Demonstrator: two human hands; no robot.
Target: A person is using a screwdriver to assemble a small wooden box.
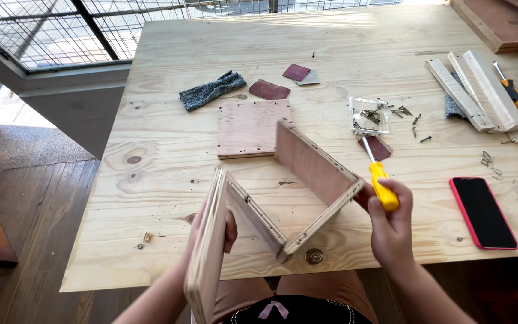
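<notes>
Head view: a folded assembly of plywood panels (307,180) is held over the near edge of the plywood table (169,180). Three joined panels can be counted; they zigzag, with the nearest panel edge-on toward the camera and its long axis running from the lap up toward the table. The farthest panel slants from upper left to lower right, ending at the right hand. The left hand (226,231) is mostly hidden behind the near panel, with its fingers curled around the board's edge. The right hand (391,225) is closed in a fist around a yellow-handled screwdriver (378,177), whose shaft points up and away to the left.

A fourth, loose square panel (252,128) lies flat just beyond the assembly. Past it lie a grey cloth (211,90) and three sandpaper pieces (269,90). A clear tray of screws (370,115) sits right of centre, with loose screws beside it. A red-cased phone (484,211) lies face up at the right, well apart from the wooden strips (475,90) farther back.
</notes>
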